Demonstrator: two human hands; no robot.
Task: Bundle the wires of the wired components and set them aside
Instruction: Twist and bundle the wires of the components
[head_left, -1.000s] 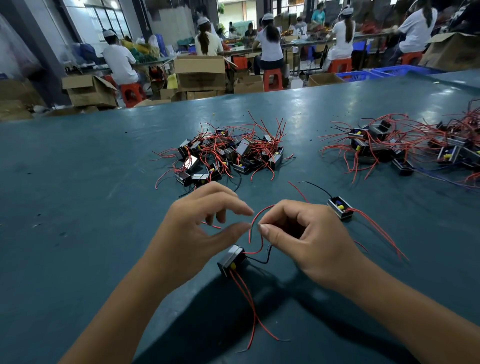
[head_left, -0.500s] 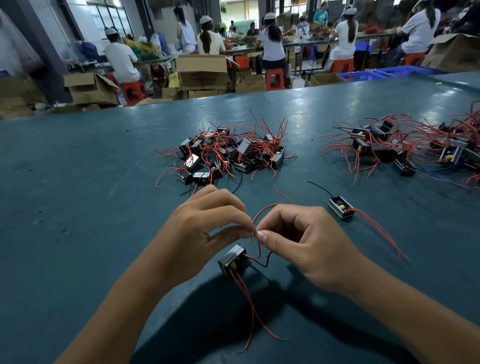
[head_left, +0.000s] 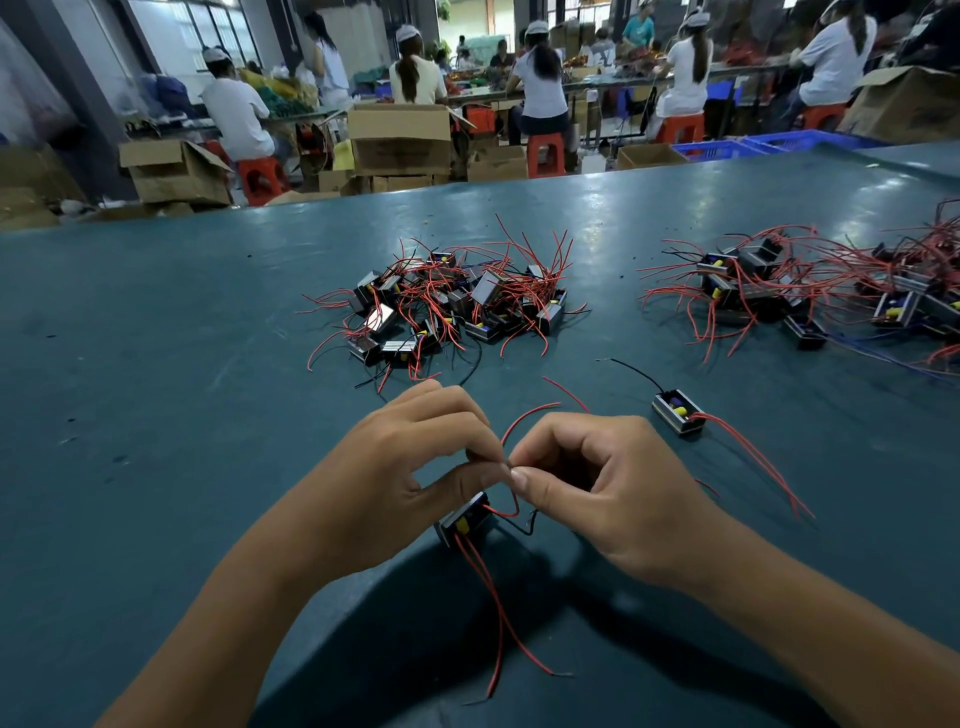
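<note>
On a teal counter (head_left: 156, 415), two bare hands work at the near centre. The left hand (head_left: 410, 467) pinches a red wire (head_left: 524, 415) between thumb and forefinger. Touching it, the right hand (head_left: 602, 483) pinches the same wire, its other fingers curled under. A moment ago the two thumbs were apart with the wire looped between them; now the fingertips meet, which suggests the wire is being twisted or folded into a bundle, not yet finished.

The component (head_left: 465, 519) being worked on lies just below the hands, two loose red wires trailing toward the viewer. Beyond the hands sits a pile (head_left: 452, 306) of similar parts. To the right, a single part (head_left: 678, 413) lies near the right hand, and a second heap (head_left: 810, 291) spreads at the far right. Which of the two holds finished pieces cannot be told.

No readable writing or brand shows anywhere.
</note>
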